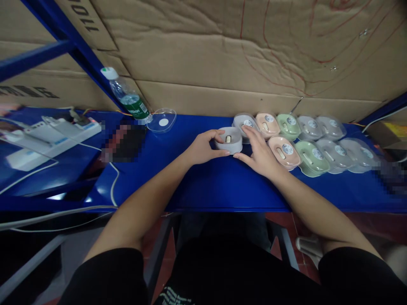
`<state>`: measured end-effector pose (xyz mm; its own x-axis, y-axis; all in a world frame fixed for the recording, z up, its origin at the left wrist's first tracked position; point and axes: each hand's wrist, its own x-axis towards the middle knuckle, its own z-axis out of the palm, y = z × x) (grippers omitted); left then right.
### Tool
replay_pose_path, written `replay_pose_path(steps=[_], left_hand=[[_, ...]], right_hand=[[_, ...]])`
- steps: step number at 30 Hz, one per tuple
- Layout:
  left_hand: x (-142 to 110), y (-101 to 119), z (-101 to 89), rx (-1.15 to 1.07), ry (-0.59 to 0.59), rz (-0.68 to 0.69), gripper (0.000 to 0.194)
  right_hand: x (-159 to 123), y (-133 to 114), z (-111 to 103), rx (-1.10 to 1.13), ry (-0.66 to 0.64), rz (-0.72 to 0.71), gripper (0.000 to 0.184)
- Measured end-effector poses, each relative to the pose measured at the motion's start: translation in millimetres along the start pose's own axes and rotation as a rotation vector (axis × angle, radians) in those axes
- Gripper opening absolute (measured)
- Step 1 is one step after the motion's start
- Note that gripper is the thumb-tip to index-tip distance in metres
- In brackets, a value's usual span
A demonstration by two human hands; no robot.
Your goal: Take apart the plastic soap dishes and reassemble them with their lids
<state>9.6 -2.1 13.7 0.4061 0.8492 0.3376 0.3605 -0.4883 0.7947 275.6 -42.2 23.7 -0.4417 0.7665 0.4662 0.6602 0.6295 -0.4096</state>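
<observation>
A grey rounded plastic box (233, 146) with a small pale oblong piece in its middle stands on the blue table. My left hand (206, 147) is closed around its left side, thumb at the front and fingers at the back. My right hand (259, 152) is open at the box's right, its thumb near the front corner. The right fingers reach over a second grey box (241, 120) behind; whether they touch it, I cannot tell. To the left lies a clear plastic cover (170, 118) with a white round sticker.
Two rows of similar boxes with round labels, among them a pink box (281, 144) and a green box (310, 154), fill the right side. A water bottle (125, 95) stands by the cardboard wall (203, 55). White power strips (57, 144) and cables lie at left.
</observation>
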Motion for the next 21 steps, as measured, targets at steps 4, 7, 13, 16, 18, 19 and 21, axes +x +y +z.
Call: replay_pose_path(steps=[4,7,13,16,18,19,21], left_hand=[[2,0,1.9,-0.104,0.019,-0.052,0.046],[4,-2,3.1,-0.227,0.058,-0.11,0.044],[16,-11,-5.6,-0.284,0.38,-0.352,0.039],[22,-20,-14.8,-0.378,0.5,-0.521,0.043],[25,-26,-20.9,-0.417,0.529,-0.595,0.041],[25,-30,-23.7,-0.411,0.539,-0.618,0.037],[25,-36,-29.4,-0.343,0.565,-0.623,0.028]], right_hand=[[-2,1,8,0.032,-0.05,0.034,0.091],[-3,3,13,0.047,-0.068,0.049,0.1],[-3,8,11,0.016,-0.184,0.062,0.101],[-4,9,10,-0.038,-0.305,-0.02,0.073],[-5,10,10,-0.081,-0.355,-0.089,0.058],[-5,10,11,-0.098,-0.365,-0.115,0.054],[-6,11,13,-0.118,-0.367,-0.14,0.05]])
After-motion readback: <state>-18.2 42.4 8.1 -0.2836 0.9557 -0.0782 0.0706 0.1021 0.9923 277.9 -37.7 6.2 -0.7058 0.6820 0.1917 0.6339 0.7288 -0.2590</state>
